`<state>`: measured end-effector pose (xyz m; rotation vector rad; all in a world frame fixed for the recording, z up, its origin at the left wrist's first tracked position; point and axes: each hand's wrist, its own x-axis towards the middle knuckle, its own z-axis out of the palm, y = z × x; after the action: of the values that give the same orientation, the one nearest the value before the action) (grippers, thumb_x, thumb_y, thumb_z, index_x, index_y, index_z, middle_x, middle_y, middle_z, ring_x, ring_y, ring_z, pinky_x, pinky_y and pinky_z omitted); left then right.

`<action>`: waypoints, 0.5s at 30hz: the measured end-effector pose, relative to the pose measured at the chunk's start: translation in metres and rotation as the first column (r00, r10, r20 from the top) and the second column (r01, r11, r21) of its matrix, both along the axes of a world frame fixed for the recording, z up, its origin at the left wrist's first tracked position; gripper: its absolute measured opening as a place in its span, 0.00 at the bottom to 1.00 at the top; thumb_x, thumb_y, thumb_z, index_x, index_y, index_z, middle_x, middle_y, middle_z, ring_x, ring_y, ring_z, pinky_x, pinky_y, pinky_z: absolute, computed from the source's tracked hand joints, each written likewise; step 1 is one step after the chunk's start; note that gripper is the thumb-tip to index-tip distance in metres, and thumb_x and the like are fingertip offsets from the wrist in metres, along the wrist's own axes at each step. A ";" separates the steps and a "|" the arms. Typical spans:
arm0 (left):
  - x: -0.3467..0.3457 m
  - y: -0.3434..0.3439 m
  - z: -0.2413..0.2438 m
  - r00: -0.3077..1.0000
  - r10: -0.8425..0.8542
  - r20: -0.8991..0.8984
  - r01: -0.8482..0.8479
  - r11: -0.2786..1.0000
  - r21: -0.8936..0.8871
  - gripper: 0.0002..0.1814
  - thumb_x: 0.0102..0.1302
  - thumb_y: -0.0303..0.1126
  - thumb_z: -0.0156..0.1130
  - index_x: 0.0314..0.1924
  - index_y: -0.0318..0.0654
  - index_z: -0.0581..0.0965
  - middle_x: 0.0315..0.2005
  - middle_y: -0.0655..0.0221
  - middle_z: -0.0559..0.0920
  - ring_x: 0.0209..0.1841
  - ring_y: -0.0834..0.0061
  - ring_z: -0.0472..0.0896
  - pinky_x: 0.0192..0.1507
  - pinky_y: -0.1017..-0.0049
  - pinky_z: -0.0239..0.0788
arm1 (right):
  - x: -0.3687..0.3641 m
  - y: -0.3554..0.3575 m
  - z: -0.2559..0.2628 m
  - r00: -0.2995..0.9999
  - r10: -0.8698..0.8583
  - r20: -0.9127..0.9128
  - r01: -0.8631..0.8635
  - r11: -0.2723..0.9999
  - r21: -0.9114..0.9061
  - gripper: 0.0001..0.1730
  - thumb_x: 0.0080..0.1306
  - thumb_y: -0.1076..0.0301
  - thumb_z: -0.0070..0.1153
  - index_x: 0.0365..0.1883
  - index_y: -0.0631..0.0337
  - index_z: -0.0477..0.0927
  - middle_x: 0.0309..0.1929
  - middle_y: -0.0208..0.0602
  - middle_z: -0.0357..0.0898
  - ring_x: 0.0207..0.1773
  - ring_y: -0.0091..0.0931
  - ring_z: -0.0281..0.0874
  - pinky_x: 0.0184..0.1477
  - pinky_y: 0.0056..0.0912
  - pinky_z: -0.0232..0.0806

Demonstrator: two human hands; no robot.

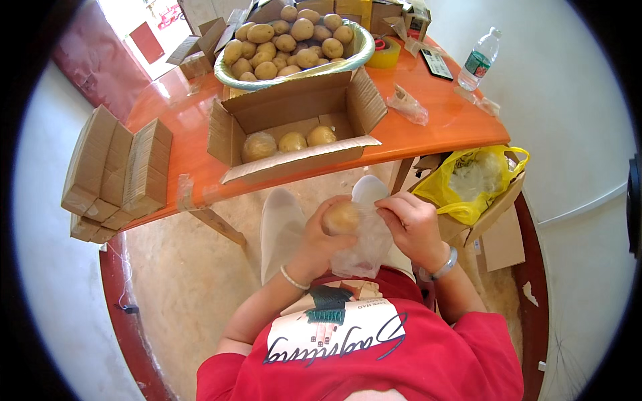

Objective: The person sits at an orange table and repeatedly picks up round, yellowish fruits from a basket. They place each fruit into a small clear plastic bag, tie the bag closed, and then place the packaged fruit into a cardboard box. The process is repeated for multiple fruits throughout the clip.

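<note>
My left hand (313,245) is wrapped around a potato (343,217) above my lap. Thin clear plastic film or bag (368,250) covers part of that potato and hangs down from it. Between its thumb and fingers, my right hand (414,225) pinches the upper right edge of this plastic. Just beyond my hands, an open cardboard box (301,165) stands at the table's near edge. Three potatoes (292,142) sit in a row inside; the leftmost plainly has plastic wrap around it.
Behind the box, a lined basin (368,52) is heaped with potatoes (302,30). Folded cartons (110,165) are stacked left on the orange table (431,125). Tape (386,55), a phone (436,64) and a water bottle (479,60) lie right. A yellow bag (466,210) of plastic sits below.
</note>
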<state>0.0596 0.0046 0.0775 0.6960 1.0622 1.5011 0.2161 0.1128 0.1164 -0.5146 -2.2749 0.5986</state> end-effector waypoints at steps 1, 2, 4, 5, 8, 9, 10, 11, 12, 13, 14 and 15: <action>0.000 0.001 0.002 0.999 -0.007 0.043 0.007 1.000 -0.003 0.29 0.54 0.19 0.58 0.59 0.38 0.67 0.45 0.69 0.75 0.48 0.77 0.74 0.50 0.78 0.68 | 0.001 0.000 0.002 1.000 -0.019 0.004 0.019 1.000 -0.002 0.08 0.54 0.78 0.58 0.34 0.61 0.78 0.27 0.42 0.76 0.28 0.40 0.76 0.29 0.36 0.69; -0.001 0.003 0.006 0.996 -0.014 0.086 0.015 1.000 -0.007 0.26 0.58 0.23 0.56 0.59 0.38 0.67 0.46 0.68 0.75 0.49 0.76 0.74 0.52 0.76 0.68 | 0.000 0.001 0.005 0.997 -0.064 -0.039 0.067 0.995 0.075 0.08 0.53 0.78 0.59 0.33 0.62 0.78 0.28 0.43 0.76 0.29 0.40 0.76 0.29 0.35 0.69; -0.001 0.004 0.004 0.974 -0.015 0.224 0.017 1.000 -0.010 0.22 0.65 0.31 0.51 0.59 0.38 0.66 0.49 0.67 0.75 0.52 0.74 0.73 0.55 0.73 0.65 | -0.004 0.000 0.009 0.981 -0.141 -0.132 0.167 0.962 0.215 0.09 0.52 0.78 0.60 0.33 0.63 0.78 0.29 0.44 0.76 0.30 0.40 0.76 0.30 0.35 0.69; -0.002 0.005 -0.003 0.949 -0.010 0.316 0.013 1.000 -0.008 0.21 0.67 0.35 0.47 0.59 0.38 0.66 0.50 0.66 0.74 0.54 0.72 0.72 0.57 0.72 0.64 | -0.003 -0.003 0.014 0.979 -0.101 -0.175 0.147 0.949 0.279 0.09 0.52 0.78 0.60 0.33 0.63 0.78 0.29 0.44 0.75 0.30 0.39 0.76 0.30 0.35 0.69; -0.002 0.006 -0.009 0.914 0.056 0.401 -0.059 0.998 -0.005 0.21 0.72 0.40 0.41 0.60 0.38 0.65 0.53 0.65 0.73 0.57 0.70 0.70 0.61 0.69 0.60 | 0.002 -0.015 0.022 0.974 -0.002 -0.227 0.077 0.943 0.324 0.09 0.50 0.75 0.64 0.29 0.64 0.77 0.27 0.42 0.75 0.27 0.34 0.75 0.28 0.33 0.68; -0.001 0.007 -0.009 0.914 0.080 0.399 -0.086 0.996 -0.004 0.22 0.73 0.42 0.40 0.60 0.39 0.65 0.54 0.64 0.72 0.58 0.70 0.69 0.62 0.68 0.58 | 0.005 -0.019 0.022 0.993 -0.003 -0.115 0.022 0.986 0.167 0.08 0.52 0.72 0.64 0.27 0.63 0.78 0.23 0.40 0.74 0.23 0.33 0.73 0.26 0.32 0.67; 0.000 0.007 -0.008 0.927 0.084 0.366 -0.098 0.995 0.020 0.21 0.72 0.40 0.41 0.60 0.38 0.64 0.54 0.65 0.72 0.58 0.70 0.69 0.61 0.69 0.58 | 0.004 -0.020 0.017 1.000 -0.019 0.007 0.019 1.000 -0.006 0.07 0.53 0.70 0.64 0.26 0.63 0.79 0.23 0.40 0.75 0.22 0.31 0.73 0.25 0.31 0.67; 0.000 0.006 -0.005 0.939 0.089 0.333 -0.110 0.993 0.045 0.21 0.72 0.39 0.42 0.61 0.38 0.64 0.54 0.65 0.72 0.58 0.71 0.69 0.61 0.70 0.58 | 0.002 -0.021 0.010 0.992 -0.012 0.129 0.035 0.983 -0.179 0.08 0.54 0.69 0.64 0.25 0.63 0.79 0.22 0.40 0.75 0.21 0.30 0.73 0.24 0.30 0.66; 0.000 0.006 -0.003 0.949 0.098 0.301 -0.125 0.989 0.073 0.21 0.71 0.37 0.43 0.61 0.38 0.64 0.54 0.66 0.72 0.58 0.72 0.68 0.61 0.70 0.58 | 0.000 -0.020 0.004 0.991 0.000 0.134 0.045 0.941 -0.335 0.08 0.55 0.68 0.64 0.25 0.63 0.79 0.23 0.39 0.76 0.23 0.28 0.74 0.24 0.28 0.66; 0.002 0.006 -0.003 0.962 0.102 0.255 -0.129 0.987 0.093 0.21 0.70 0.36 0.46 0.60 0.38 0.64 0.53 0.67 0.72 0.57 0.73 0.68 0.60 0.72 0.58 | -0.001 -0.019 -0.004 0.991 0.013 0.137 0.055 0.874 -0.482 0.08 0.55 0.68 0.63 0.25 0.63 0.79 0.24 0.38 0.77 0.24 0.26 0.75 0.25 0.27 0.66; 0.004 0.006 -0.004 0.972 0.107 0.208 -0.133 0.985 0.113 0.21 0.69 0.35 0.48 0.60 0.38 0.65 0.51 0.68 0.72 0.56 0.74 0.68 0.59 0.74 0.58 | -0.003 -0.019 -0.009 0.990 0.026 0.138 0.065 0.784 -0.617 0.09 0.56 0.67 0.63 0.24 0.63 0.79 0.25 0.38 0.78 0.25 0.24 0.76 0.26 0.25 0.66; 0.006 0.006 -0.005 0.981 0.113 0.160 -0.134 0.982 0.129 0.21 0.68 0.34 0.51 0.59 0.38 0.65 0.50 0.69 0.72 0.55 0.75 0.68 0.58 0.75 0.58 | -0.006 -0.021 -0.014 1.000 0.006 0.026 0.013 0.729 -0.685 0.09 0.56 0.68 0.63 0.24 0.63 0.78 0.26 0.36 0.79 0.26 0.23 0.76 0.27 0.24 0.66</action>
<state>0.0657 0.0103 0.0725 0.6092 0.9045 1.7207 0.2096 0.0919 0.1021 -0.8779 -2.0124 1.4637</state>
